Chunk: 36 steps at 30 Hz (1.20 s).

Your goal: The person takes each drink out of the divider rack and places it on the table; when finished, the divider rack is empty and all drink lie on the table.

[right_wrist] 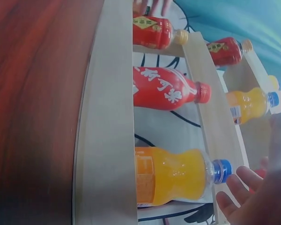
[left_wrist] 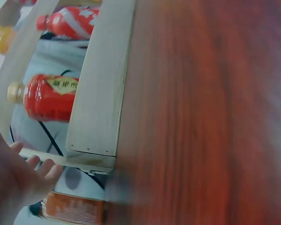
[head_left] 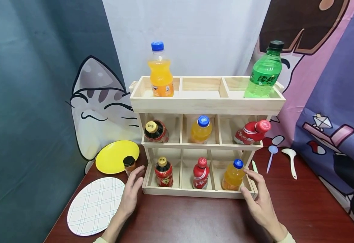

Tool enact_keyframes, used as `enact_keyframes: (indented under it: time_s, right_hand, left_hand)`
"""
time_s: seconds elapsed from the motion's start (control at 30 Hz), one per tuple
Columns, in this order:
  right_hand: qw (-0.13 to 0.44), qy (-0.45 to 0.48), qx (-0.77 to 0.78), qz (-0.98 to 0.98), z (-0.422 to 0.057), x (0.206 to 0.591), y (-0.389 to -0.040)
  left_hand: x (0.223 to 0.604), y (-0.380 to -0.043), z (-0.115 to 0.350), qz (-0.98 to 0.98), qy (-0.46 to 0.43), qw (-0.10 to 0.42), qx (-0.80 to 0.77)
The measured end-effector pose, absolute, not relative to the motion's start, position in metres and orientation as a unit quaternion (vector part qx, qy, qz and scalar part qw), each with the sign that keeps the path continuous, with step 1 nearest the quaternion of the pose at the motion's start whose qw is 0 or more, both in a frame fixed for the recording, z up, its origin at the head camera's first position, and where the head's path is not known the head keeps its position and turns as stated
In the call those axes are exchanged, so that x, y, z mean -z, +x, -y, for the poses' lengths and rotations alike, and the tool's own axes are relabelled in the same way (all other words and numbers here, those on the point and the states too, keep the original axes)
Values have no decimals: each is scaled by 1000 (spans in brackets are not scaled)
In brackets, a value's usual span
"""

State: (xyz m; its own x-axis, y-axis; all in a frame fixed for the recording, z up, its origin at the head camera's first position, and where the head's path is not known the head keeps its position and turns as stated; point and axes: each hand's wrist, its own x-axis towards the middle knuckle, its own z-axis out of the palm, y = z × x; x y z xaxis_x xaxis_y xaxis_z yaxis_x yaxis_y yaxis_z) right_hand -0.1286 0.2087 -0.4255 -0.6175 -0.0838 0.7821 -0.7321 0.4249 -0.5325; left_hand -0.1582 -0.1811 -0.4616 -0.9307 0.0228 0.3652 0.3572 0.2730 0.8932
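The wooden rack (head_left: 177, 145), which looked hard, heavy and best held by both sides, stood on the table (head_left: 195, 219) between the empty left hand (head_left: 130, 194) and right hand (head_left: 262, 204), fingers loosely spread.

On the bench (head_left: 189, 219) before you: one shelf (head_left: 207, 106), bottles (head_left: 200, 174) in it top, middle and bottom; to its left, one jar (head_left: 129, 162) and two plates (head_left: 96, 206); to its right, two spoons (head_left: 292, 162).

Before me, a blue-capped orange bottle (head_left: 232, 177) stands bottom-right in the rack (head_left: 208, 106), a black-lidded jar (head_left: 129, 164) outside its left end.
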Motion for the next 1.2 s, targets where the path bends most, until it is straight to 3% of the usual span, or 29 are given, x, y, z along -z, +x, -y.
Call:
enact_keyframes:
  time_s: [0.13,0.5,0.87,1.2]
  right_hand:
    - [348,232,-482,770,-209,429,-135]
    - [296,72,-571,762,-216,454,-174]
    - [282,65,-621,728,-200,448,-187]
    - [318,56,-611,722,-180,454,-198]
  left_hand:
    - [461,-165,180,746,-71,126,650]
    - [506,-193,181,743,4,115,659]
    - [521,-190,175,794,51,119,593]
    - [523,-190,174,800,51,131,584]
